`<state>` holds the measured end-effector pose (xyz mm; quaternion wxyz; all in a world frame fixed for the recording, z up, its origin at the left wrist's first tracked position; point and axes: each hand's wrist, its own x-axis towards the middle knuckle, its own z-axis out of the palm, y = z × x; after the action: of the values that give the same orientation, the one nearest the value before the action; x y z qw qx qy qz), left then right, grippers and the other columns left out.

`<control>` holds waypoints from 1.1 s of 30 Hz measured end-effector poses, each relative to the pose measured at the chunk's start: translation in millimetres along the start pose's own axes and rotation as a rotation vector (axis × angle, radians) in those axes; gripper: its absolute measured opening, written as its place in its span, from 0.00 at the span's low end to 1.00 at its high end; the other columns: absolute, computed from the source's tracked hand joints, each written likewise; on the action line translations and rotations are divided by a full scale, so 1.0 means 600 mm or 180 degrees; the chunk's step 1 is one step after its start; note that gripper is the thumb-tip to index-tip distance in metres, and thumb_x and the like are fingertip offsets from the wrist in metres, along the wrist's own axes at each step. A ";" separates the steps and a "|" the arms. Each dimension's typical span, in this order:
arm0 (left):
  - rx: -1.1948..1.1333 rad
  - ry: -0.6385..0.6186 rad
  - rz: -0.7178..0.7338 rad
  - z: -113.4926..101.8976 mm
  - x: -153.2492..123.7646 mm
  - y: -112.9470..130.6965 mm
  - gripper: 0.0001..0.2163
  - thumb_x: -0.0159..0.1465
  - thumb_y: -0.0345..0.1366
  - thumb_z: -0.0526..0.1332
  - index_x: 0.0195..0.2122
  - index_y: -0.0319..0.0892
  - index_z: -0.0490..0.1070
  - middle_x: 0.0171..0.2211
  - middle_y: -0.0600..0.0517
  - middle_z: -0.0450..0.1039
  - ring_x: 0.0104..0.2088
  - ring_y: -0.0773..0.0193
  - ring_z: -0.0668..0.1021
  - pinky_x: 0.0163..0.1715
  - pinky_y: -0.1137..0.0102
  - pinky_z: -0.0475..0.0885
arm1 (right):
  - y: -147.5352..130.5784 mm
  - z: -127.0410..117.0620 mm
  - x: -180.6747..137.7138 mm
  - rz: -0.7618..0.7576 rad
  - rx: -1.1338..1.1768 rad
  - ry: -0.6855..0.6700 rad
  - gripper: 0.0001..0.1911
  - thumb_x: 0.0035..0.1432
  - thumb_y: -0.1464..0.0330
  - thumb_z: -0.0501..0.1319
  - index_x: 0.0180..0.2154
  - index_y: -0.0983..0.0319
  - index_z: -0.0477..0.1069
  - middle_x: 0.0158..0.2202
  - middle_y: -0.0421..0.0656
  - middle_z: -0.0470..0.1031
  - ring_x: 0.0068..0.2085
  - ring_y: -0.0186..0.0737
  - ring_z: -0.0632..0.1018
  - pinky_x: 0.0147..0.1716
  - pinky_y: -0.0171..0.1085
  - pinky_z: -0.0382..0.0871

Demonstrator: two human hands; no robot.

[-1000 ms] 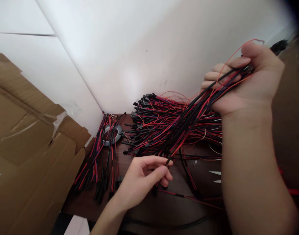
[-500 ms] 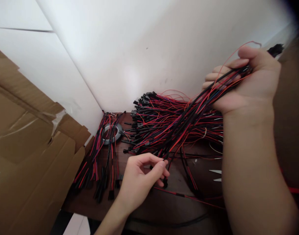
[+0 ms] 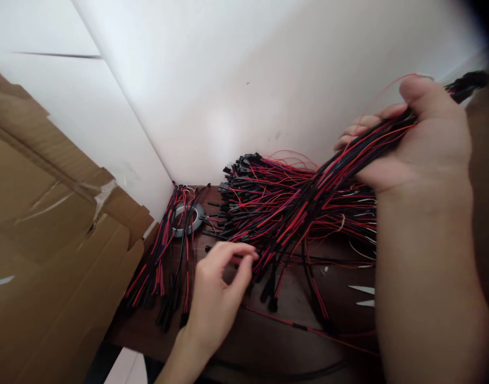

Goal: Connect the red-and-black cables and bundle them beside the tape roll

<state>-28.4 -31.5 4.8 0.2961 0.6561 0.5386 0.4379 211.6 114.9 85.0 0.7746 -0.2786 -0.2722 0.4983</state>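
Observation:
My right hand (image 3: 420, 144) is raised at the upper right, closed round a thick bundle of red and black wires (image 3: 308, 205) that hangs down toward the brown table (image 3: 292, 330). The bundle's black connector ends (image 3: 270, 290) dangle just above the tabletop. My left hand (image 3: 218, 290) reaches in from below, thumb and forefinger curled at the lower wire ends (image 3: 254, 261); whether they pinch a wire is unclear. Behind lies a big heap of the same wires (image 3: 260, 186).
A second bundle of red and black wires (image 3: 166, 261) lies at the table's left, across a roll of tape (image 3: 186, 218). Flattened brown cardboard (image 3: 52, 234) leans at the left. White walls meet in the corner behind. White pointed pieces (image 3: 362, 296) lie at the right.
My left hand has slid left and let go of the connector tip it pinched, now reaching at the wires further left. My right hand has held the bundle; the view shifted slightly.

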 end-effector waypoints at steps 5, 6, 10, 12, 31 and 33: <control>0.1844 0.1040 0.0409 -0.077 0.021 -0.072 0.08 0.65 0.34 0.56 0.39 0.41 0.75 0.41 0.46 0.77 0.44 0.55 0.75 0.46 0.61 0.69 | -0.009 0.022 -0.026 0.0401 0.0520 0.0215 0.22 0.64 0.63 0.56 0.21 0.61 0.51 0.16 0.33 0.56 0.23 0.31 0.71 0.23 0.33 0.66; 0.2196 0.0976 0.0171 -0.092 0.023 -0.086 0.10 0.65 0.36 0.56 0.41 0.40 0.74 0.42 0.45 0.76 0.44 0.53 0.74 0.45 0.60 0.69 | -0.011 0.023 -0.030 0.0459 0.0607 0.0034 0.23 0.63 0.63 0.57 0.21 0.61 0.50 0.16 0.33 0.56 0.22 0.30 0.70 0.22 0.31 0.64; 0.2803 0.0551 -0.0529 -0.127 0.022 -0.122 0.15 0.64 0.44 0.57 0.47 0.41 0.72 0.35 0.48 0.76 0.35 0.55 0.77 0.34 0.65 0.68 | -0.016 0.023 -0.036 0.0668 0.0862 -0.0438 0.25 0.60 0.67 0.60 0.20 0.60 0.46 0.15 0.32 0.53 0.16 0.25 0.60 0.17 0.28 0.56; 0.2769 0.0475 -0.0629 -0.134 0.022 -0.129 0.12 0.64 0.43 0.57 0.43 0.42 0.73 0.30 0.51 0.75 0.30 0.57 0.77 0.30 0.67 0.65 | -0.015 0.022 -0.035 0.0706 0.0860 -0.0430 0.24 0.60 0.69 0.58 0.20 0.60 0.45 0.14 0.31 0.51 0.16 0.24 0.58 0.17 0.28 0.54; 0.0235 0.1774 -0.0102 -0.137 0.033 -0.066 0.05 0.65 0.38 0.57 0.35 0.43 0.65 0.31 0.54 0.73 0.28 0.68 0.73 0.26 0.74 0.71 | -0.014 0.019 -0.034 0.0656 0.0675 -0.0580 0.27 0.45 0.75 0.60 0.24 0.60 0.36 0.16 0.30 0.42 0.15 0.22 0.53 0.15 0.26 0.52; 0.0403 0.1688 -0.0184 -0.142 0.035 -0.075 0.05 0.65 0.37 0.57 0.35 0.42 0.66 0.32 0.53 0.73 0.29 0.68 0.74 0.29 0.73 0.72 | -0.013 0.019 -0.032 0.0671 0.0723 -0.0526 0.26 0.47 0.74 0.59 0.23 0.60 0.37 0.15 0.30 0.43 0.15 0.23 0.54 0.15 0.27 0.51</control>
<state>-124.3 -7.2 9.0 0.1156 0.5201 0.6421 0.5512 202.0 96.1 95.6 0.7195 -0.1744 -0.2462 0.6255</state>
